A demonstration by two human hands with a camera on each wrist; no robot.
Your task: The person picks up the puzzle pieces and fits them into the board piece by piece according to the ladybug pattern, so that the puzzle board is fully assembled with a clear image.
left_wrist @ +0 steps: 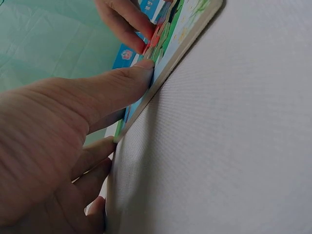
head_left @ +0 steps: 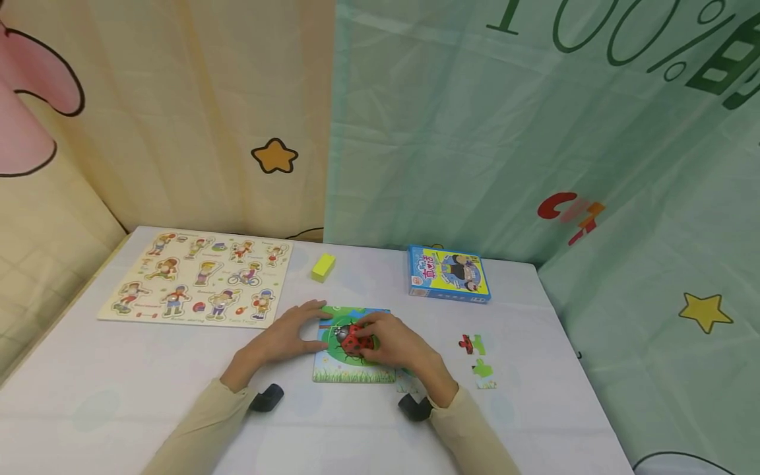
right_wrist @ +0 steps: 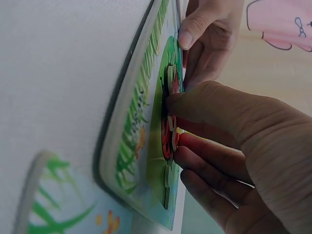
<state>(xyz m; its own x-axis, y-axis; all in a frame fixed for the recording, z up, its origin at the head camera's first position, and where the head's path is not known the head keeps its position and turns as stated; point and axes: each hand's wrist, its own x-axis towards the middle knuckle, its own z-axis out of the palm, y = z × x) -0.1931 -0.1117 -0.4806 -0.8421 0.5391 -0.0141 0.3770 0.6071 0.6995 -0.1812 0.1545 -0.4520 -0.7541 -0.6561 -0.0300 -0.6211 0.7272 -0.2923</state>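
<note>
A ladybug jigsaw puzzle on a flat board lies at the middle of the table. My left hand rests at the board's left side, thumb on its edge and fingers spread toward the far corner. Over the picture, my right hand pinches a red puzzle piece between thumb and fingers. In the right wrist view, joined pieces stand slightly proud of the board's surface there. The right fingers partly hide the ladybug in the head view.
Loose puzzle pieces lie to the right, with a green piece below them. Another grassy piece is partly under the right wrist. Farther back are a sports-figure board, a yellow block and a blue box.
</note>
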